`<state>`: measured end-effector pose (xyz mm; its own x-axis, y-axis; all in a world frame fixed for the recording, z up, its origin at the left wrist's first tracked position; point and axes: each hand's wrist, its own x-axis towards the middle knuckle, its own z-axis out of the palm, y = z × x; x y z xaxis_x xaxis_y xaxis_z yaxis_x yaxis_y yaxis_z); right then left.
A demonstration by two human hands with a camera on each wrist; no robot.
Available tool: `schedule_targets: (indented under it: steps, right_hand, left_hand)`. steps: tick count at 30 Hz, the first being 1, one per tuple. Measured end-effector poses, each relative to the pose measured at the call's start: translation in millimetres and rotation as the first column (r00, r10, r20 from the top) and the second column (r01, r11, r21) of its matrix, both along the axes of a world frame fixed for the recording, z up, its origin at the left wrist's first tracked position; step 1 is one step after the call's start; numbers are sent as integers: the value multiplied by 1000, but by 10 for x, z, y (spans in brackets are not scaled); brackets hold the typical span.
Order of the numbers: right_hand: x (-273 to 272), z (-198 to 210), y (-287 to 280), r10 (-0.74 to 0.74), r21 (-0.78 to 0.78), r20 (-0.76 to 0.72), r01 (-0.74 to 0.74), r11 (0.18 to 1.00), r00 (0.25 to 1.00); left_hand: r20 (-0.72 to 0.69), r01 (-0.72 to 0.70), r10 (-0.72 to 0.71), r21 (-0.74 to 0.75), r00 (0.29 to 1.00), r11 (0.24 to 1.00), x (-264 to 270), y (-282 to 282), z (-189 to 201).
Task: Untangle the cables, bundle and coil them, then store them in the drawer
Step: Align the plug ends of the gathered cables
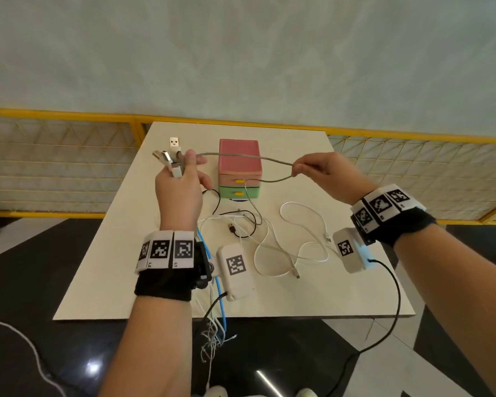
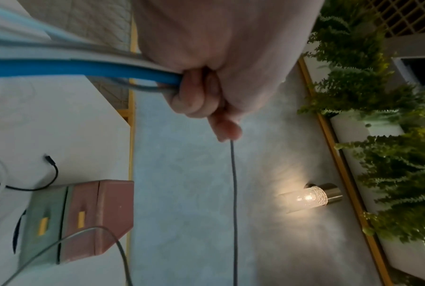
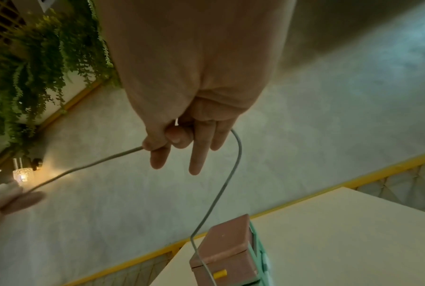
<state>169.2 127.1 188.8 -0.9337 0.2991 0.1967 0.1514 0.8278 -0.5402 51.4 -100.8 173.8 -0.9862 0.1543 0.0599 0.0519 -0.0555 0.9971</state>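
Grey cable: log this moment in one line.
left hand grips USB plugs | right hand pinches grey cable | drawers shut

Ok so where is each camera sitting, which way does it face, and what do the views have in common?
Head: on the person's head, facing forward and down at the table; shows both forearms, the left hand gripping plugs, the right hand pinching the grey cable.
Left wrist: looks along the left hand toward the wall; shows curled fingers round a blue cable.
Right wrist: looks along the right hand; shows fingers pinching the grey cable.
Shared: all three show the grey cable and the drawer box.
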Motion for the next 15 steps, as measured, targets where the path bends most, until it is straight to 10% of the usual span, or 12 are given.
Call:
schedule_targets:
  steps: [9,15]
  right_hand:
    - [-264,203,-368,403,350,-107,-345,871,909]
    - [-164,215,-93,142,185,-66,-128,974,988]
  left_hand:
    - [-128,400,-453,-303,882,865,269,241,65]
    - [-93,45,-54,-92,994,995,20,84,62]
